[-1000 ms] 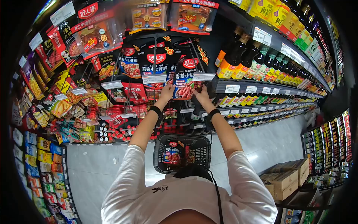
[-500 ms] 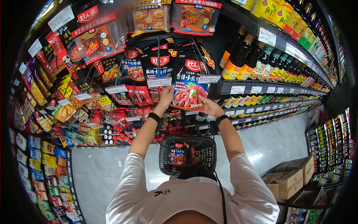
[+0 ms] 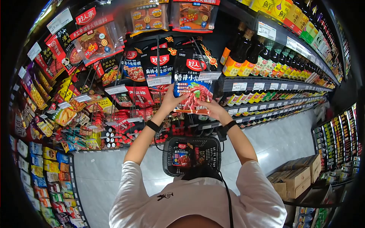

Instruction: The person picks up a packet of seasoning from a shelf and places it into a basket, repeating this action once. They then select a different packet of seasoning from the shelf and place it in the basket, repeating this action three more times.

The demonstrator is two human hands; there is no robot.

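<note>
Both hands are on a black and blue seasoning packet point(image 3: 191, 88) with a red label and a picture of crayfish. My left hand point(image 3: 173, 99) grips its lower left side, the thumb lying across the front. At the lower right corner my right hand point(image 3: 215, 109) is closed on it, thumb on the front. A price tag point(image 3: 209, 76) at the end of a display hook overlaps the packet's face, and similar packets point(image 3: 159, 62) hang beside it. Below my arms, a black shopping basket point(image 3: 165, 161) contains a seasoning packet point(image 3: 181, 155) and another pack.
Hanging racks of spice bags point(image 3: 97, 40) fill the left side. Shelves of sauce bottles point(image 3: 249, 53) run along the right, their edges jutting out. Wooden crates point(image 3: 296, 182) stand at lower right, and a snack rack point(image 3: 49, 171) at lower left. Grey floor point(image 3: 102, 174) lies between.
My left hand has slid from the packet's upper left edge down to its lower side, with the thumb now over the front. The packet has shifted slightly left and its bottom bulges more.
</note>
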